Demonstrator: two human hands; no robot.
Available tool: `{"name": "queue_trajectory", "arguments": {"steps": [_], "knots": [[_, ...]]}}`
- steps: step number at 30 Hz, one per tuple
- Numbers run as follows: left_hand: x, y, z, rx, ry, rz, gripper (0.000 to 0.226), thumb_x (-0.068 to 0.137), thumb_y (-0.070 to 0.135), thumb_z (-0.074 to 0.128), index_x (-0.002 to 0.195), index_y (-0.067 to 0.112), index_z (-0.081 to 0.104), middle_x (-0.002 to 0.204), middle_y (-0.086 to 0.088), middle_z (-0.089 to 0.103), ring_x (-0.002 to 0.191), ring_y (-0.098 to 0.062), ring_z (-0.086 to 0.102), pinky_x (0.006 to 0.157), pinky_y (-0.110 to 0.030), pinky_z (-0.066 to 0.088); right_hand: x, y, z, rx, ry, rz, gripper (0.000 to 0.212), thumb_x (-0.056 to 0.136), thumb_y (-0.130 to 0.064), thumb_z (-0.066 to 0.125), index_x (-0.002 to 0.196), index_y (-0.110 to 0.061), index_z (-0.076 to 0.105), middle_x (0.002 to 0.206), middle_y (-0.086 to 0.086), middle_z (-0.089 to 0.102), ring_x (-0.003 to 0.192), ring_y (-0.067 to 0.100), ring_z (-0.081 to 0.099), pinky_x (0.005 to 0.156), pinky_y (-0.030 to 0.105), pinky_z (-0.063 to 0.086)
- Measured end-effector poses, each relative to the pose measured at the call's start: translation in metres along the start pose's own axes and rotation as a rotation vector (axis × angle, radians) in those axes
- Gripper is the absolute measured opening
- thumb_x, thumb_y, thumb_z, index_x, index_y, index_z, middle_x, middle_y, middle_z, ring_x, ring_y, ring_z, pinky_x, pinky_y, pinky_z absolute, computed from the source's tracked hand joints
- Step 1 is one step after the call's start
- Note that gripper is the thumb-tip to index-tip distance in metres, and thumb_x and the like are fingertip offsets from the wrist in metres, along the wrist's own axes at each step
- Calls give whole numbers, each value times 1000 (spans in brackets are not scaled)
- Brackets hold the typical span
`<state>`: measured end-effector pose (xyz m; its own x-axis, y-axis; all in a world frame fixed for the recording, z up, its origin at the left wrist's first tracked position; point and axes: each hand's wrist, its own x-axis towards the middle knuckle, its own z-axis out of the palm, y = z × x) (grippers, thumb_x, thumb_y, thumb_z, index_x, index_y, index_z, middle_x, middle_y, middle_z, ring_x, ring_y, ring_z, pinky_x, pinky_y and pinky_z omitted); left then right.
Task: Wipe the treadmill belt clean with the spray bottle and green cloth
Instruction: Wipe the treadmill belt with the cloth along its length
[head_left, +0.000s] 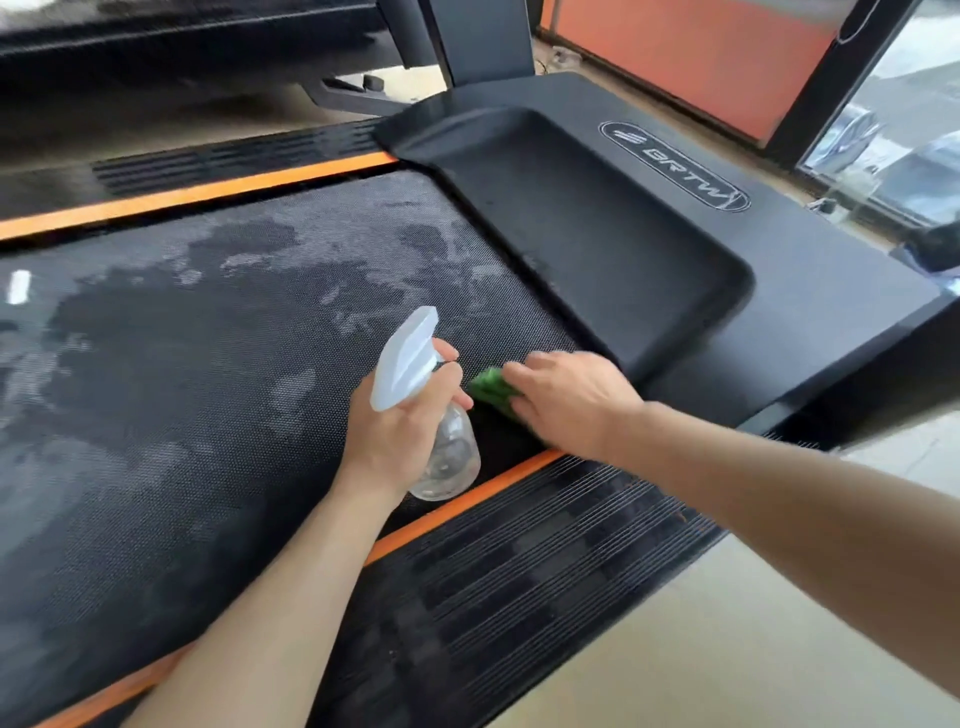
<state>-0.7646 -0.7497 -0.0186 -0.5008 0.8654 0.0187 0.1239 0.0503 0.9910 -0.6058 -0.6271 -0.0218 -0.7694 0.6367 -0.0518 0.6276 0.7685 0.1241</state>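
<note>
While the left hand (402, 415) is gripping the spray bottle (431, 410) by its neck, fingers curled round below the pale trigger head, the right hand (566, 402) is pressing the green cloth (491, 388) down onto the treadmill belt (208, 364). Only a folded edge of the cloth is showing from under the right fingers, which are lying fairly flat over it; whether the thumb is also pinching the fabric I cannot tell. The cloth is sitting on the belt near its front end, just beside the black motor cover (597, 228) and close to the near orange side strip (467, 499). The bottle is hanging just above the belt, beside the cloth, its clear body looking almost empty.

Wiping seems to be the step in hand, and it looks like an early one: pale, patchy film and damp blotches are covering most of the belt to the left, while the patch under the hands is looking darker. The next move is probably calling for long, firm strokes with the cloth away from the motor cover and across the full width, with the bottle lifted clear or aimed at dry, dusty patches for a fresh spray.
</note>
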Motion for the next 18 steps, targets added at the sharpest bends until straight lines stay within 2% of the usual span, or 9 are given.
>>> {"name": "queue_trajectory", "arguments": {"steps": [3, 5, 7, 10, 12, 14, 16, 18], "knots": [[-1, 3, 1, 28, -6, 9, 9, 99, 6, 66, 106, 4, 71, 81, -11, 74, 72, 5, 68, 73, -3, 44, 23, 38, 6, -43, 27, 284, 28, 102, -40, 40, 119, -21, 49, 111, 7, 60, 105, 34, 61, 78, 41, 48], [0, 4, 1, 48, -8, 8, 8, 99, 9, 67, 104, 9, 72, 80, -10, 76, 72, 4, 68, 73, -3, 43, 23, 32, 9, 25, 51, 362, 27, 101, -39, 40, 117, -20, 50, 108, 8, 62, 99, 35, 63, 71, 40, 47], [3, 3, 2, 52, -4, -20, 6, 99, 13, 67, 102, 12, 72, 77, -7, 76, 72, 3, 68, 71, -3, 42, 10, 8, 8, 55, 53, 270, 28, 98, -38, 40, 117, -21, 51, 106, 5, 65, 96, 34, 66, 70, 39, 48], [7, 1, 1, 19, 20, -56, 6, 100, 16, 66, 99, 15, 72, 75, 1, 76, 73, 3, 68, 70, -3, 42, -18, -16, 1, 77, 3, -21, 28, 99, -39, 38, 116, -22, 51, 103, -2, 64, 97, 28, 65, 75, 39, 52], [5, 1, 0, 0, 33, -67, 6, 100, 16, 66, 99, 15, 71, 75, 1, 76, 73, 2, 68, 69, -3, 43, -12, 0, -1, 22, -6, -45, 27, 100, -40, 37, 115, -21, 49, 104, -1, 62, 99, 28, 64, 76, 40, 52], [4, 1, 2, 10, 25, -68, 7, 99, 14, 66, 100, 12, 72, 77, -1, 75, 72, 4, 67, 69, -3, 43, 8, 27, 3, -78, -2, 119, 27, 101, -40, 37, 117, -21, 49, 108, 3, 62, 101, 31, 63, 73, 39, 50], [4, 3, 5, 42, 29, -62, 8, 98, 13, 67, 98, 8, 73, 80, 0, 75, 72, 6, 67, 69, -3, 42, 22, 40, 6, -42, 35, 344, 26, 101, -38, 38, 116, -20, 51, 108, 7, 64, 99, 34, 64, 71, 40, 47], [4, 6, 8, 61, 41, -73, 6, 96, 14, 68, 97, 12, 73, 79, -2, 76, 71, 5, 67, 69, -3, 42, 21, 27, 9, 18, 73, 411, 25, 100, -35, 39, 113, -18, 53, 105, 8, 67, 95, 36, 66, 69, 39, 47]]}}
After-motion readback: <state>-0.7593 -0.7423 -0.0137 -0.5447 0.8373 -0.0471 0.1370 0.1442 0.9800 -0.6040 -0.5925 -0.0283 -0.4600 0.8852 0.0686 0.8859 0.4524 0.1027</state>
